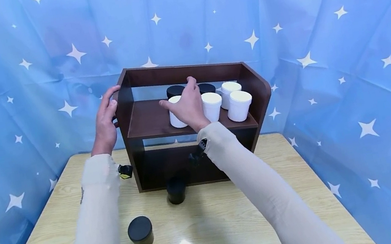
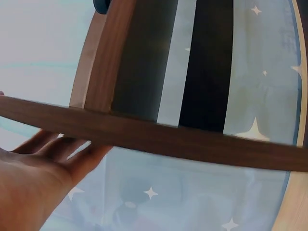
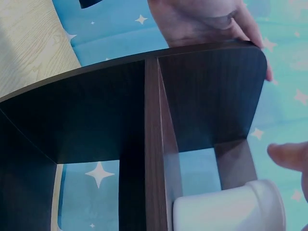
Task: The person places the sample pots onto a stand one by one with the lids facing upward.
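Note:
A dark brown wooden shelf point(image 1: 179, 67) stands on the table. Flat against the outer face of its left side panel point(image 2: 192, 149) lies my left hand point(image 1: 105, 121), fingers extended near the top edge. Over the upper board my right hand point(image 1: 189, 104) hovers among the jars, thumb and fingers spread apart. Directly beneath it is a white lidded jar point(image 1: 177, 120), partly covered by the hand. In the right wrist view the thumb point(image 3: 288, 156) stands apart from that white jar point(image 3: 216, 211). Another white jar point(image 1: 212, 108) is just right of the hand.
Two more white jars point(image 1: 240, 106) stand at the upper board's right end. Behind the front row are black-lidded jars point(image 1: 175, 90). On the table, one black jar point(image 1: 176, 191) stands by the shelf's base and another black jar point(image 1: 140, 233) nearer the front. A starry blue curtain point(image 1: 179, 18) hangs behind.

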`<state>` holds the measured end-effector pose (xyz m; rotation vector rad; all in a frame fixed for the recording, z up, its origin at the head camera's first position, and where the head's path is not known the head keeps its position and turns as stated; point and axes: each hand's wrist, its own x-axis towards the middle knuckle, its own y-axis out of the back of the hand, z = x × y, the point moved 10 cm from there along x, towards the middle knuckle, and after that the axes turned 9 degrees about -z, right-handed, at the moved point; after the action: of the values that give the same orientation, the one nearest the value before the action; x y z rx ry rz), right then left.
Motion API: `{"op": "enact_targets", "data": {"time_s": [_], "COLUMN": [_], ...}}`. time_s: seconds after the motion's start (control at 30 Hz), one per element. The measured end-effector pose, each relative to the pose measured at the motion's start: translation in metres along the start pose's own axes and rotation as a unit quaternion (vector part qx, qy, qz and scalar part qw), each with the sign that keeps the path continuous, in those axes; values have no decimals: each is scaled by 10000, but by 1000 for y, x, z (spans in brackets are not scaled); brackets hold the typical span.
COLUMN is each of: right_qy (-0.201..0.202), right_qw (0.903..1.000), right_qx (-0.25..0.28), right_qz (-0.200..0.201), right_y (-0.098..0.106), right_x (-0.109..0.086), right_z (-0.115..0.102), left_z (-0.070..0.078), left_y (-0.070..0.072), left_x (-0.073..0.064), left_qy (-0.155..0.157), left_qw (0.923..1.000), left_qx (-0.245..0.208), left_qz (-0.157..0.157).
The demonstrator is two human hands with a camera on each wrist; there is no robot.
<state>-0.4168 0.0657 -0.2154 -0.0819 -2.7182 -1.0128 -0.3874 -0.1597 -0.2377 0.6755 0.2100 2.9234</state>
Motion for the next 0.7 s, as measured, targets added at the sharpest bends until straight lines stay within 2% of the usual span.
{"op": "enact_targets", "data": {"time_s": [0.17,0.27,0.37,0.53,0.7], "right_qy": [106,360,806,1661,2418], "right_qw": [9998,9991,9963,9854,9691], "right_qx": [-122,-137,-184,-192,481], "right_qz": [88,167,252,310,21], "right_y": [6,13,22,35,42], "right_x": [0,-1,-3,-13,-32], "right_z": [-6,-13,-23,-37,-45], "left_z": [-16,-24,-25,-20,-21], "left_y": [5,10,10,7,6], "left_x": [11,18,23,28,29], "left_qy": [86,123,144,162,370], "left_qw": [9999,9998,9995,9977,9954], "left_qx": [62,120,288,409,405], "left_qz": [35,102,-20,-512,-789]}}
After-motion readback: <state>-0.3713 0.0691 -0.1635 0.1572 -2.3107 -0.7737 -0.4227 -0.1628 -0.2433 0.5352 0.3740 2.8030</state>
